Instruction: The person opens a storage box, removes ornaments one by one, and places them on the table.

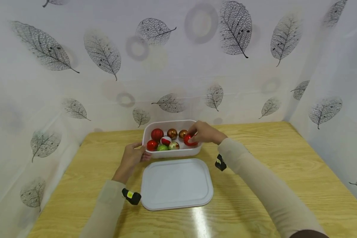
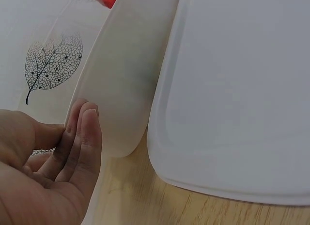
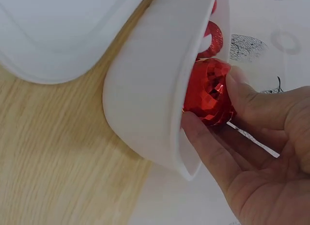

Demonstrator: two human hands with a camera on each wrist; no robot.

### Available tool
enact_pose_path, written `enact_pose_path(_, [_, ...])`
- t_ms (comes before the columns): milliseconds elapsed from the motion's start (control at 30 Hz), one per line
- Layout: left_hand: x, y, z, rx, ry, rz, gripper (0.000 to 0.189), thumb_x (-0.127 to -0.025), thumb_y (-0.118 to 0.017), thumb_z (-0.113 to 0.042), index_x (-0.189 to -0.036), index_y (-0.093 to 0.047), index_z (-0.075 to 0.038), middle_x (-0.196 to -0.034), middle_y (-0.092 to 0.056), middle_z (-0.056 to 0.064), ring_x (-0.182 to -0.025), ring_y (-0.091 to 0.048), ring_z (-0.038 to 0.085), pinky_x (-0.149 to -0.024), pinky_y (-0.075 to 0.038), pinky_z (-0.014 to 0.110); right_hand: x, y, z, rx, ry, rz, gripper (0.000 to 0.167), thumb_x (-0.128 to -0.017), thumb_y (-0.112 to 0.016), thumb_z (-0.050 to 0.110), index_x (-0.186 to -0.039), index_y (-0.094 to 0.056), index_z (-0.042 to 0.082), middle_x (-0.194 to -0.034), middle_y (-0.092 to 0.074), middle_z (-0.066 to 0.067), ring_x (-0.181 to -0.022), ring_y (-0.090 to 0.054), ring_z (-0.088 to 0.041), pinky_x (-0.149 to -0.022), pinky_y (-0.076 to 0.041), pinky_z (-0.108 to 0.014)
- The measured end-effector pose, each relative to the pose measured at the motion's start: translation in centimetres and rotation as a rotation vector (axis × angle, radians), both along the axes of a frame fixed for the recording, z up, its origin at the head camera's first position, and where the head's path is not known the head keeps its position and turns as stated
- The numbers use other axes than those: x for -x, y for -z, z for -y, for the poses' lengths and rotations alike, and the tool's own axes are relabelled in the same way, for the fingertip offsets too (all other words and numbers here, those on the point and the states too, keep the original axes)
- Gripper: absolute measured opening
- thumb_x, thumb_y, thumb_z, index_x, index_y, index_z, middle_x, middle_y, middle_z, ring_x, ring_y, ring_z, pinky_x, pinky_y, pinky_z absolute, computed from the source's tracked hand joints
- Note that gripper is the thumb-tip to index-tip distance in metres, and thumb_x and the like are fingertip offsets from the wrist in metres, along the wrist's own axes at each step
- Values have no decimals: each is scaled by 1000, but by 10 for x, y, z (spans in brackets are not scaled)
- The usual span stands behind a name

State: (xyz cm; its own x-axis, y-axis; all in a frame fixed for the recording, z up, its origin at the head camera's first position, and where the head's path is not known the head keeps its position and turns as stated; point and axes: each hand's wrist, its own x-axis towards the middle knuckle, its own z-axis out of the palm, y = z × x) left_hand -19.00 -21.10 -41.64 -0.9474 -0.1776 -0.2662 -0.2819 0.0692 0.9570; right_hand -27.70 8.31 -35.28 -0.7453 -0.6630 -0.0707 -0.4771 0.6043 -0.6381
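Note:
A white plastic box (image 1: pixel 169 153) holding several shiny Christmas baubles stands towards the back of the table. My left hand (image 1: pixel 133 155) grips the box's left end, thumb at the rim and fingers against the outer wall (image 2: pixel 121 74). At the other end my right hand (image 1: pixel 206 133) pinches a red faceted bauble (image 3: pixel 209 91) between thumb and fingers, right at the rim. Left of it in the box lie two copper baubles, a dark red ribbed one (image 1: pixel 157 134), a smooth red one (image 1: pixel 152 145), a red-and-white one (image 1: pixel 166 140), a green one (image 1: pixel 162 148) and a pale gold one (image 1: pixel 174 145).
A white lid (image 1: pixel 177 183) lies flat on the wooden table (image 1: pixel 264 148), just in front of the box. Behind the table and along its sides hangs a pale curtain (image 1: pixel 172 72) printed with dark leaves. Both wrists carry small black devices.

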Motion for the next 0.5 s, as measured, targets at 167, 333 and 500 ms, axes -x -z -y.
enact_pose_path(167, [0, 1, 1, -11, 6, -9, 45, -107, -53, -11, -143, -44, 13, -74, -70, 9, -62, -70, 14, -63, -63, 27, 0, -7, -11, 38, 20, 24, 29, -88, -75, 2, -115, -71, -9, -109, -73, -20, -103, -69, -33, -87, -61, -37])
enact_pose_path(333, [0, 0, 2, -3, 9, -4, 46, -107, -53, -12, -145, -43, 12, -76, -70, 10, -64, -70, 14, -65, -64, 27, 0, -12, -23, 59, 44, 22, 30, -88, -75, 2, -116, -71, -9, -108, -73, -19, -100, -70, -31, -84, -62, -36])
enact_pose_path(500, [-2, -1, 1, -1, 12, 0, 46, -107, -53, -12, -145, -44, 12, -78, -70, 10, -64, -70, 13, -66, -64, 27, 0, -14, -39, 88, 92, 57, 29, -89, -73, 1, -116, -71, -8, -107, -73, -17, -95, -70, -26, -81, -62, -34])
